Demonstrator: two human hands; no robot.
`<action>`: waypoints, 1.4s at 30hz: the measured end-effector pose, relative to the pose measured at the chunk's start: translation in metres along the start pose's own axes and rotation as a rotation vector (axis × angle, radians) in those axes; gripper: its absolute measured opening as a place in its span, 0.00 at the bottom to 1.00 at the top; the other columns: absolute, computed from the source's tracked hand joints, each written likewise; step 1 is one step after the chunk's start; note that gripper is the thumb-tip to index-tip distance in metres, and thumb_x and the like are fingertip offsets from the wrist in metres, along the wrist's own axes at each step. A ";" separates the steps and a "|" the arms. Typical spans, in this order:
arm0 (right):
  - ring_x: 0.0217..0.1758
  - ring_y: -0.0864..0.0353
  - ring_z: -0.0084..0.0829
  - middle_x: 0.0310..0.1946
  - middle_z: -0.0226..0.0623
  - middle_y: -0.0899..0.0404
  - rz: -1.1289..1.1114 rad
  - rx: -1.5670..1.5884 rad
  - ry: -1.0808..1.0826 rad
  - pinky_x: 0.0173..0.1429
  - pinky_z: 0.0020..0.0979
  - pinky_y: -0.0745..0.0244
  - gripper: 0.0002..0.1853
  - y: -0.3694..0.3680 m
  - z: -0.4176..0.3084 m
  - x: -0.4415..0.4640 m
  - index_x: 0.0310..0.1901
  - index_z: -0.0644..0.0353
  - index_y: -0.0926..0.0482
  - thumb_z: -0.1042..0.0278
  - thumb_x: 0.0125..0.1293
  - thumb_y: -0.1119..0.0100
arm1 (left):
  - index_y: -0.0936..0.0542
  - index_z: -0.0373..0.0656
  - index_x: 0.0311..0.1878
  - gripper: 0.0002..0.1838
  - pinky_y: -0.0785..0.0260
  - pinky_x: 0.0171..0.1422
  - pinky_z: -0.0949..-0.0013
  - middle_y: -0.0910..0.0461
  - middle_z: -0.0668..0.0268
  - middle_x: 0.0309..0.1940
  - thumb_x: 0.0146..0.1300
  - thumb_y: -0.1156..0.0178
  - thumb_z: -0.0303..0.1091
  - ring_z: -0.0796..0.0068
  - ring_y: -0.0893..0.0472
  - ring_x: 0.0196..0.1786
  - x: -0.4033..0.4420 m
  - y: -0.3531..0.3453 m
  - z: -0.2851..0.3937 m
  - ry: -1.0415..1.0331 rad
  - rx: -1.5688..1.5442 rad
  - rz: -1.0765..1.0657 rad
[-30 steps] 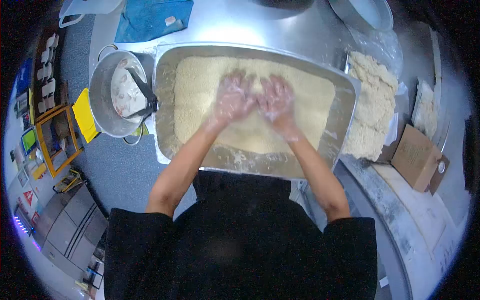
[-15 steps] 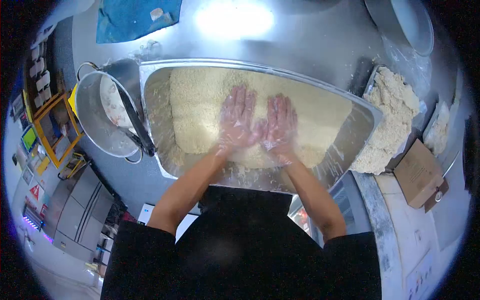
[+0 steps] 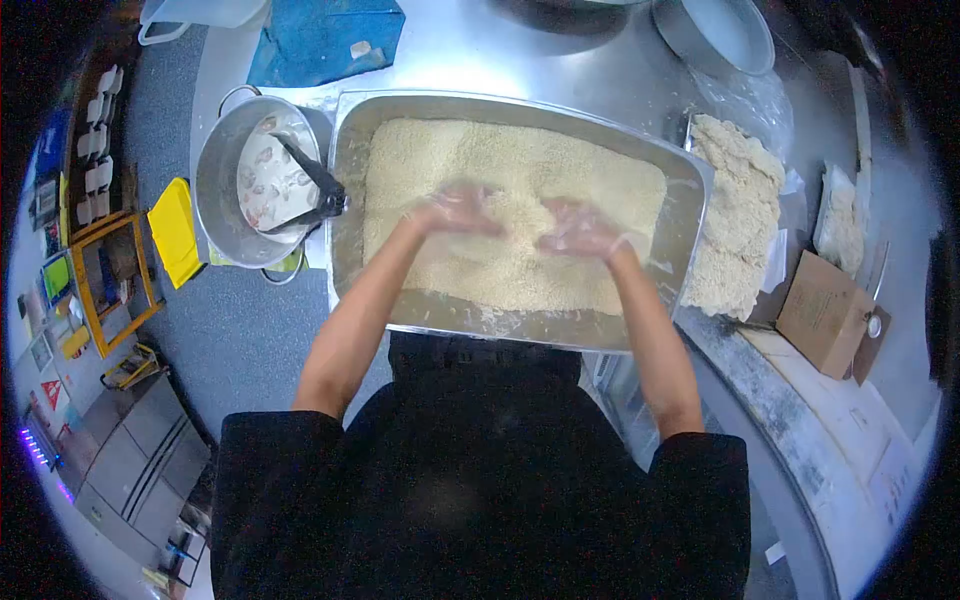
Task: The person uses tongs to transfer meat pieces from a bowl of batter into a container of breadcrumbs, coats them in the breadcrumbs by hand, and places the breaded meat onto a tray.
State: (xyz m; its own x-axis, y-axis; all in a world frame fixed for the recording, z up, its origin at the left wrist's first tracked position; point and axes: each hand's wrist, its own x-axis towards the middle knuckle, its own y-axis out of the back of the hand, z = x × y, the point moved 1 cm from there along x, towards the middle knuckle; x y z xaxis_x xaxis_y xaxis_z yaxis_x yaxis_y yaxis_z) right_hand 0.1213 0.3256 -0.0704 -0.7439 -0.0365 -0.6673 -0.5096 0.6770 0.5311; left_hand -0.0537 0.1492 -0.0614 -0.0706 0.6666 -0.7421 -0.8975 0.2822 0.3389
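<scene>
A deep rectangular metal pan [image 3: 520, 100] holds a thick layer of fine pale-yellow crumbs [image 3: 500, 280]. Over the left-middle of the crumbs is my left hand [image 3: 460, 208], in a clear thin glove and blurred by motion. Its thumb shows apart from the fingers. My right hand [image 3: 583, 230], gloved likewise, faces it from the right, also blurred, with thumb and fingers apart. A small raised mound of crumbs lies between the two hands. Neither hand visibly grips an object; whether loose crumbs lie in the palms is hidden.
Left of the pan, a metal pot [image 3: 215, 200] holds white liquid with lumps and black tongs [image 3: 325, 190]. To the right lies a heap of coarse crumbs [image 3: 738, 220], with a cardboard box [image 3: 825, 315] beyond. A blue cloth [image 3: 325, 45] and a round metal pan [image 3: 715, 35] are behind.
My hands were pressed flat side by side on the crumbs, fingers pointing away. Now they are apart and turned toward each other, with crumbs mounded between. The camera view has shifted.
</scene>
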 end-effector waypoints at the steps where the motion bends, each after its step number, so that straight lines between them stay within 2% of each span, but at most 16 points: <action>1: 0.75 0.33 0.47 0.69 0.52 0.28 -0.030 0.045 0.022 0.78 0.42 0.37 0.39 0.001 0.010 0.001 0.72 0.58 0.31 0.41 0.68 0.38 | 0.25 0.36 0.68 0.44 0.28 0.68 0.56 0.19 0.42 0.59 0.50 0.25 0.52 0.52 0.18 0.61 -0.005 0.002 0.000 -0.076 0.071 0.024; 5: 0.69 0.27 0.45 0.68 0.48 0.27 0.042 0.043 0.092 0.74 0.40 0.32 0.34 -0.006 0.021 -0.016 0.69 0.58 0.28 0.41 0.71 0.43 | 0.21 0.40 0.64 0.37 0.26 0.65 0.54 0.17 0.48 0.56 0.49 0.24 0.41 0.52 0.17 0.58 -0.001 -0.014 -0.029 -0.391 0.342 0.195; 8: 0.61 0.21 0.44 0.63 0.46 0.22 0.141 0.131 0.033 0.68 0.41 0.26 0.28 0.010 -0.004 -0.051 0.64 0.58 0.24 0.46 0.73 0.44 | 0.19 0.43 0.60 0.28 0.25 0.62 0.52 0.16 0.50 0.51 0.53 0.29 0.35 0.50 0.17 0.54 -0.032 -0.006 -0.002 -0.283 0.384 0.255; 15: 0.51 0.16 0.45 0.54 0.43 0.17 0.503 0.222 0.106 0.58 0.43 0.20 0.20 0.070 -0.076 -0.122 0.59 0.59 0.20 0.69 0.65 0.34 | 0.19 0.41 0.50 0.13 0.22 0.49 0.53 0.16 0.53 0.38 0.61 0.40 0.28 0.52 0.16 0.45 -0.098 0.031 0.062 -0.457 0.462 0.698; 18: 0.51 0.16 0.45 0.52 0.44 0.17 0.904 -0.472 0.286 0.57 0.43 0.20 0.22 0.054 -0.091 -0.129 0.60 0.59 0.21 0.76 0.63 0.36 | 0.20 0.41 0.48 0.13 0.22 0.46 0.54 0.18 0.54 0.37 0.60 0.42 0.27 0.53 0.16 0.42 -0.112 0.029 0.076 -0.565 0.540 0.889; 20: 0.52 0.16 0.44 0.54 0.45 0.18 0.876 -0.481 0.319 0.57 0.44 0.20 0.25 0.002 -0.069 -0.113 0.64 0.56 0.25 0.74 0.65 0.36 | 0.20 0.40 0.48 0.13 0.22 0.45 0.54 0.18 0.55 0.38 0.59 0.43 0.27 0.54 0.17 0.40 -0.100 -0.007 0.059 -0.604 0.610 1.025; 22: 0.58 0.20 0.44 0.59 0.46 0.21 0.693 -0.345 0.221 0.62 0.43 0.22 0.25 -0.038 -0.052 -0.101 0.66 0.56 0.28 0.72 0.67 0.39 | 0.21 0.36 0.48 0.13 0.22 0.43 0.57 0.17 0.57 0.35 0.59 0.44 0.26 0.56 0.17 0.37 -0.091 -0.061 0.007 -0.534 0.528 0.681; 24: 0.69 0.27 0.46 0.66 0.47 0.28 0.321 -0.055 -0.005 0.71 0.42 0.28 0.24 -0.073 -0.048 -0.106 0.68 0.58 0.31 0.72 0.71 0.45 | 0.20 0.36 0.43 0.11 0.22 0.43 0.56 0.18 0.56 0.31 0.57 0.45 0.26 0.55 0.17 0.34 -0.103 -0.108 -0.014 -0.315 0.538 0.579; 26: 0.69 0.26 0.46 0.69 0.49 0.29 0.471 0.721 -0.166 0.73 0.42 0.30 0.30 -0.087 -0.022 -0.101 0.73 0.50 0.35 0.66 0.70 0.42 | 0.19 0.37 0.40 0.10 0.23 0.42 0.54 0.19 0.55 0.28 0.55 0.43 0.29 0.55 0.17 0.31 -0.111 -0.096 -0.016 -0.215 0.545 0.606; 29: 0.78 0.38 0.49 0.75 0.59 0.39 0.609 0.499 -0.157 0.79 0.42 0.39 0.42 -0.128 0.024 -0.099 0.78 0.60 0.44 0.59 0.65 0.40 | 0.17 0.34 0.40 0.14 0.22 0.45 0.50 0.16 0.48 0.33 0.53 0.39 0.34 0.52 0.15 0.36 -0.095 -0.080 -0.027 0.053 0.479 0.486; 31: 0.81 0.43 0.51 0.76 0.64 0.43 0.279 -0.141 -0.295 0.81 0.42 0.41 0.47 -0.122 0.015 -0.087 0.77 0.70 0.47 0.55 0.62 0.39 | 0.17 0.30 0.45 0.19 0.22 0.49 0.52 0.15 0.44 0.39 0.55 0.39 0.36 0.51 0.13 0.41 -0.077 -0.065 -0.032 0.097 0.368 0.169; 32: 0.80 0.43 0.52 0.75 0.66 0.43 0.173 0.000 -0.303 0.80 0.42 0.42 0.49 -0.117 0.006 -0.081 0.77 0.72 0.48 0.53 0.61 0.39 | 0.17 0.28 0.48 0.22 0.21 0.50 0.52 0.14 0.42 0.42 0.56 0.38 0.37 0.50 0.13 0.43 -0.075 -0.063 -0.033 0.122 0.307 0.011; 36: 0.79 0.39 0.52 0.73 0.70 0.41 -0.086 0.422 -0.285 0.78 0.41 0.40 0.51 -0.053 -0.077 -0.059 0.75 0.77 0.48 0.50 0.59 0.39 | 0.19 0.32 0.46 0.25 0.24 0.51 0.56 0.16 0.47 0.38 0.54 0.30 0.45 0.59 0.15 0.45 -0.073 -0.055 -0.010 0.036 -0.278 0.003; 38: 0.76 0.33 0.49 0.73 0.66 0.38 0.011 0.434 -0.242 0.74 0.43 0.35 0.47 -0.056 -0.079 -0.050 0.75 0.75 0.46 0.53 0.62 0.39 | 0.19 0.33 0.48 0.25 0.23 0.51 0.58 0.15 0.48 0.39 0.55 0.30 0.44 0.64 0.15 0.45 -0.089 -0.049 0.001 -0.065 -0.666 0.074; 41: 0.76 0.36 0.47 0.70 0.62 0.33 0.225 0.469 -0.107 0.75 0.44 0.37 0.40 -0.023 -0.066 -0.068 0.75 0.71 0.44 0.66 0.63 0.43 | 0.20 0.34 0.49 0.22 0.22 0.51 0.59 0.15 0.49 0.39 0.57 0.32 0.40 0.59 0.14 0.44 -0.089 -0.026 -0.019 0.034 -0.311 0.325; 42: 0.74 0.34 0.48 0.69 0.61 0.32 0.513 0.094 0.059 0.73 0.43 0.35 0.39 -0.061 0.001 -0.046 0.75 0.70 0.43 0.67 0.64 0.43 | 0.20 0.35 0.49 0.19 0.22 0.51 0.59 0.16 0.50 0.40 0.57 0.34 0.37 0.58 0.15 0.44 -0.086 -0.019 -0.027 0.071 -0.064 0.445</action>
State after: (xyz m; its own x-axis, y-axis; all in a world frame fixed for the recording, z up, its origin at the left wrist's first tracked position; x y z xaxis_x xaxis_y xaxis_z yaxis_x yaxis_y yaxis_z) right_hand 0.1868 0.2863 -0.0725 -0.9119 0.2782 -0.3017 -0.0339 0.6817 0.7309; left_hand -0.0425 0.0679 -0.0198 -0.4832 0.6638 -0.5709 -0.7979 -0.0655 0.5992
